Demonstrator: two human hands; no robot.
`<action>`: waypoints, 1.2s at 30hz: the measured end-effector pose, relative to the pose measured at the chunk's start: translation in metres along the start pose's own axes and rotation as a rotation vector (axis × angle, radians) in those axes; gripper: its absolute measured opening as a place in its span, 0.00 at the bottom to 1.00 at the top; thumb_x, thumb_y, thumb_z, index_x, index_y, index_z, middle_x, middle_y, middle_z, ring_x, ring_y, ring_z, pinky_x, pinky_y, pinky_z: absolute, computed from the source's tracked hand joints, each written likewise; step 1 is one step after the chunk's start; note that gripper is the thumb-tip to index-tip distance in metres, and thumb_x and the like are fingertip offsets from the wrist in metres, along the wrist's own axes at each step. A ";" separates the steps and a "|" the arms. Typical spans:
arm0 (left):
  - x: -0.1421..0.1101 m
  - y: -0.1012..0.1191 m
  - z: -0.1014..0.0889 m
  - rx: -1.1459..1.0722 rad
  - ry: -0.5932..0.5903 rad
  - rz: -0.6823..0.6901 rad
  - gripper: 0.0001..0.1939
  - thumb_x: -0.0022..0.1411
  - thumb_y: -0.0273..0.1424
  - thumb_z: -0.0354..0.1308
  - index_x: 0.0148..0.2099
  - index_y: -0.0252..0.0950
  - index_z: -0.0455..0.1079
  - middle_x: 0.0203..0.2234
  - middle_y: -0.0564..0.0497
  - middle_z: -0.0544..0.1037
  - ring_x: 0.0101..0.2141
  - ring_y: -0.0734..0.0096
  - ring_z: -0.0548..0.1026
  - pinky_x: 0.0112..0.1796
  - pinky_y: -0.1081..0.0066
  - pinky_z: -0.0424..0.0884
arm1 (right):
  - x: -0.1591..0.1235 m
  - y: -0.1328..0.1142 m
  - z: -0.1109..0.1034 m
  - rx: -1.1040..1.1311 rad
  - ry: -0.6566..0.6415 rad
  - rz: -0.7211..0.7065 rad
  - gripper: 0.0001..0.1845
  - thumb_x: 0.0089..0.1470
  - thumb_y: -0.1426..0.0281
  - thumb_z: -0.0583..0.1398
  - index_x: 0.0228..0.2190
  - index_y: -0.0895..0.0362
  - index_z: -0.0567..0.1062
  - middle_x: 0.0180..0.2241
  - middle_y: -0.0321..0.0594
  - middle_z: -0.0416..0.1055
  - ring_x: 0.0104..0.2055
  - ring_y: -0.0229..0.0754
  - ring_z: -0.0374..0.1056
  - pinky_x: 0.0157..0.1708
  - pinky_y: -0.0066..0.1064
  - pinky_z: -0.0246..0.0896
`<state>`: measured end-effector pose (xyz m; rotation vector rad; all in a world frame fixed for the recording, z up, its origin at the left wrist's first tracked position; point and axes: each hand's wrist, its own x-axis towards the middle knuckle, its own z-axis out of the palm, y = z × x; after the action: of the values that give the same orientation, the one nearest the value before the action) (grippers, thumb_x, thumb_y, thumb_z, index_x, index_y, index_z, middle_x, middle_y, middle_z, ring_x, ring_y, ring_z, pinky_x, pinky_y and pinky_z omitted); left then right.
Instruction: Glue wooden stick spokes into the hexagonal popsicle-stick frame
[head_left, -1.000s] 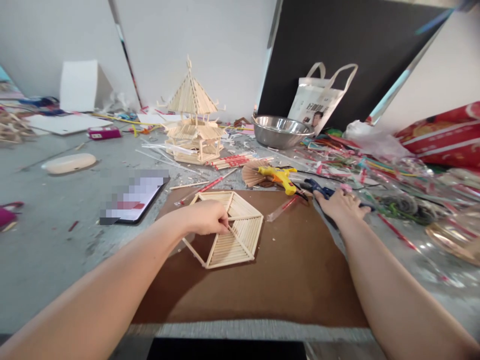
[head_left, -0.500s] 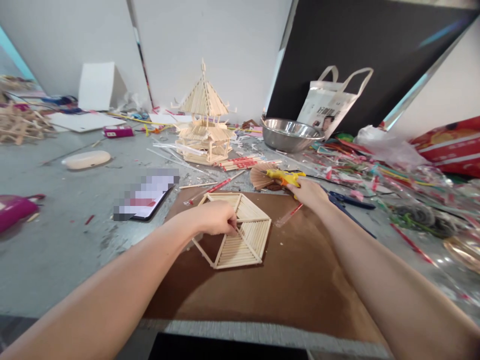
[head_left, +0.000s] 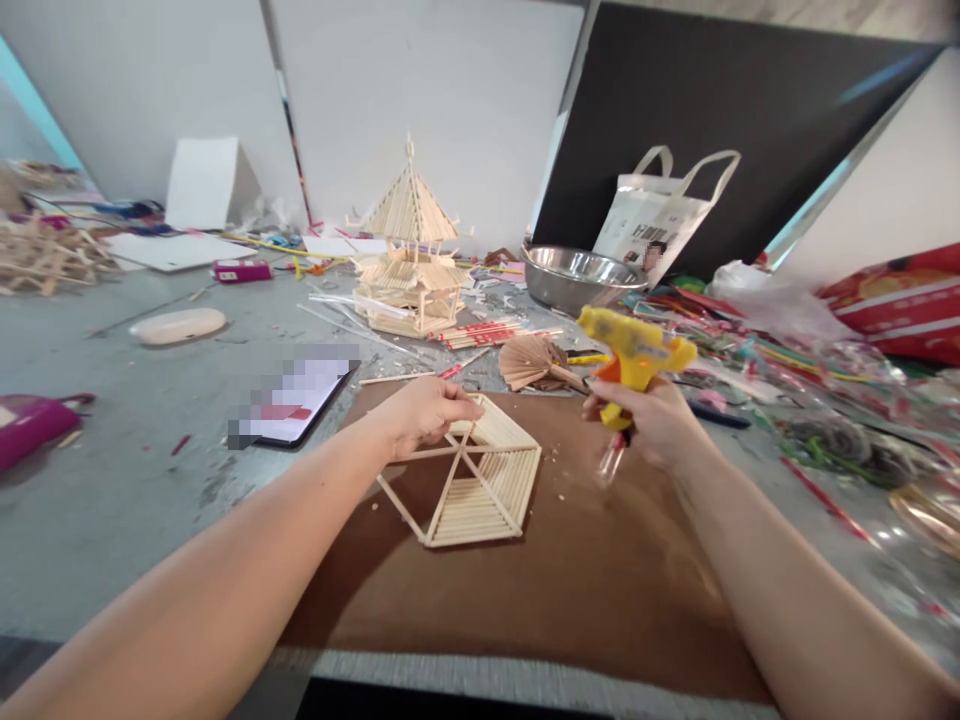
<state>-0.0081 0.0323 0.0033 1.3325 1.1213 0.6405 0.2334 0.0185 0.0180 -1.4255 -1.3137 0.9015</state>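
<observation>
A hexagonal frame of pale wooden sticks lies on the brown board, some of its triangular sections filled with rows of sticks and others open. My left hand is over its upper left part, thumb and fingertips pinched together; what they hold, if anything, is too small to make out. To the right, my right hand grips a yellow hot glue gun above the board, its nozzle pointing left. A clear piece with some red shows below the gun's handle.
Behind the board stands a stick-built pagoda model, with red-wrapped stick bundles in front. A phone lies left, a brown fan-shaped piece behind the board. A steel bowl and white bag stand back right, near scattered clutter.
My right hand has lifted the glue gun from beside the fan-shaped piece and brought it nearer. My left hand has moved from the frame's centre up toward its far edge.
</observation>
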 end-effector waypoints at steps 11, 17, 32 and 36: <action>0.002 0.000 -0.001 -0.604 -0.040 -0.089 0.08 0.47 0.28 0.53 0.23 0.34 0.56 0.11 0.61 0.54 0.10 0.87 0.49 0.11 0.81 0.41 | -0.036 0.008 0.031 -0.212 -0.200 -0.271 0.10 0.40 0.64 0.58 0.28 0.54 0.68 0.28 0.38 0.70 0.28 0.40 0.66 0.26 0.33 0.63; 0.002 0.002 0.001 -0.622 -0.010 -0.038 0.10 0.48 0.28 0.53 0.21 0.34 0.54 0.11 0.61 0.55 0.10 0.87 0.50 0.12 0.81 0.42 | -0.044 0.001 0.031 -0.613 -0.168 -0.607 0.09 0.43 0.63 0.56 0.27 0.55 0.68 0.26 0.39 0.68 0.28 0.41 0.65 0.29 0.34 0.60; 0.001 0.002 0.005 -0.561 0.004 -0.038 0.11 0.47 0.29 0.55 0.21 0.34 0.54 0.10 0.62 0.52 0.10 0.87 0.49 0.12 0.81 0.41 | -0.048 -0.002 0.026 -0.777 -0.299 -0.660 0.09 0.44 0.70 0.52 0.31 0.52 0.67 0.31 0.38 0.68 0.34 0.41 0.64 0.32 0.31 0.58; 0.001 0.002 0.004 -0.551 -0.011 -0.026 0.13 0.48 0.29 0.55 0.20 0.34 0.52 0.10 0.62 0.52 0.10 0.87 0.49 0.12 0.81 0.40 | -0.047 -0.001 0.027 -0.798 -0.291 -0.677 0.09 0.44 0.70 0.53 0.32 0.52 0.66 0.31 0.38 0.68 0.34 0.41 0.64 0.31 0.32 0.58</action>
<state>-0.0034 0.0315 0.0040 0.8453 0.8651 0.8482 0.2008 -0.0240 0.0078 -1.2584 -2.3508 0.1050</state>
